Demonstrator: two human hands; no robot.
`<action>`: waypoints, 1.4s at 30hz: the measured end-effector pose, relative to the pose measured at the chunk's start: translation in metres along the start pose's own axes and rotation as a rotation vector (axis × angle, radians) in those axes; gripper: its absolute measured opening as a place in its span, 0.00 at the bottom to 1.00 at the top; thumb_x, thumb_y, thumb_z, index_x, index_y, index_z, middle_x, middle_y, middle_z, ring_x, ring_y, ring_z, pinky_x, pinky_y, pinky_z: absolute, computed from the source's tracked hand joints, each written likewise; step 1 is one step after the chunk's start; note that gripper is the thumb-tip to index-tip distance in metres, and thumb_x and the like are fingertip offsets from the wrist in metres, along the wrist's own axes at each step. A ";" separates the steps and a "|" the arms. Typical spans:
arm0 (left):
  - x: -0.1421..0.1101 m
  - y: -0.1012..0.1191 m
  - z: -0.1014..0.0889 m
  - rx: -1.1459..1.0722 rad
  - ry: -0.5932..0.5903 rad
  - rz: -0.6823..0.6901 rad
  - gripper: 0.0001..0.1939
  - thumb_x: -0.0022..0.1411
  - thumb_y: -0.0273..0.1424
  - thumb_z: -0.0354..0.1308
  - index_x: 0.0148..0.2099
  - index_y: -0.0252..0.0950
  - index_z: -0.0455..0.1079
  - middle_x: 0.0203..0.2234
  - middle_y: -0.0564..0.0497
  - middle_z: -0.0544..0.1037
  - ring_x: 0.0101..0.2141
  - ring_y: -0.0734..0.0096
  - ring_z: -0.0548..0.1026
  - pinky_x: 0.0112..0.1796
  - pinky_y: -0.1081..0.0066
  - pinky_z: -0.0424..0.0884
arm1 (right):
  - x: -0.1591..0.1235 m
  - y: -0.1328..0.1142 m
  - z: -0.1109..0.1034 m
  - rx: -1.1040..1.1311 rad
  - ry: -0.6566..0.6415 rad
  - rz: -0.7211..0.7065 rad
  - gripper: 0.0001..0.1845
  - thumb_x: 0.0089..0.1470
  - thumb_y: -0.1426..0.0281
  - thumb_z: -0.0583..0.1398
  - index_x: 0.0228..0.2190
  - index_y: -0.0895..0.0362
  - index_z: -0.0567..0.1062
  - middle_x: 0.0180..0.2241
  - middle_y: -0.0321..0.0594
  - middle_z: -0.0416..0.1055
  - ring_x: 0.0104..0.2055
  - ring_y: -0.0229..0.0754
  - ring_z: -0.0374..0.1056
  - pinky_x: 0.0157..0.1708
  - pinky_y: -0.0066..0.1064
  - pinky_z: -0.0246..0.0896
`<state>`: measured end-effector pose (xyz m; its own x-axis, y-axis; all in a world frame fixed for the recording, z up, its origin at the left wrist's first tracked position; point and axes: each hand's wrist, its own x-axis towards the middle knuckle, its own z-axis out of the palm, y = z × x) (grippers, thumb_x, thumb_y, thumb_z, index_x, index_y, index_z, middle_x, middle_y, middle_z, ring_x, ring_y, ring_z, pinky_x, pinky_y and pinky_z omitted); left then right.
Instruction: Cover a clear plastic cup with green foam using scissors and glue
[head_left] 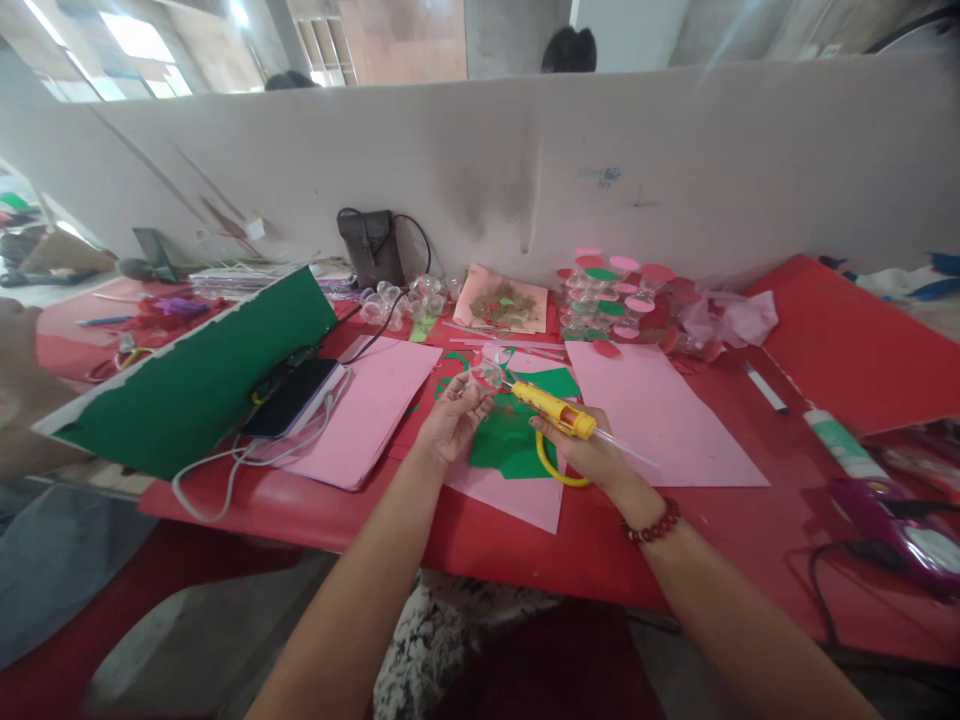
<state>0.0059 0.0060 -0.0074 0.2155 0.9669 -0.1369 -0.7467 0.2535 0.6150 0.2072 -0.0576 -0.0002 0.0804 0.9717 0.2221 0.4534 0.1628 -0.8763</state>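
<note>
My left hand (454, 415) is closed on a small clear plastic cup (488, 372), held up above the paper. In my right hand (581, 445) is a yellow glue gun (553, 408), its nozzle pointing left at the cup, close to its rim. A clear glue stick (626, 450) sticks out of the gun's back end. Beneath both hands lie a cut green sheet (510, 445) and a pink sheet (536, 505). A yellow loop (561, 478), perhaps a scissors handle, shows below my right hand.
Stacked clear cups with pink, red and green discs (611, 305) stand at the back. Pink paper (660, 420) lies to the right, a pink stack (360, 440) to the left. A phone (296, 395) with a white cable leans near a green board (202, 380). A black bag (371, 247) rests against the wall.
</note>
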 end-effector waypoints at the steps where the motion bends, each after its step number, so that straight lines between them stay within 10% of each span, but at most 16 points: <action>1: 0.000 0.000 0.000 -0.001 -0.006 0.000 0.20 0.46 0.17 0.69 0.38 0.38 0.67 0.25 0.58 0.75 0.32 0.73 0.79 0.39 0.73 0.70 | 0.000 0.000 0.000 0.010 -0.004 0.006 0.22 0.49 0.49 0.64 0.22 0.55 0.73 0.20 0.35 0.69 0.22 0.38 0.64 0.20 0.28 0.57; 42: -0.002 0.004 0.002 0.003 -0.009 -0.028 0.14 0.51 0.21 0.69 0.37 0.36 0.68 0.26 0.55 0.76 0.31 0.75 0.78 0.38 0.74 0.72 | 0.001 0.003 0.001 0.050 0.013 -0.012 0.20 0.48 0.51 0.65 0.24 0.56 0.75 0.21 0.38 0.72 0.26 0.42 0.70 0.21 0.29 0.61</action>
<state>0.0036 0.0046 -0.0035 0.2419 0.9590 -0.1476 -0.7385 0.2806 0.6131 0.2081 -0.0558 -0.0031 0.0870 0.9673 0.2384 0.4098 0.1834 -0.8936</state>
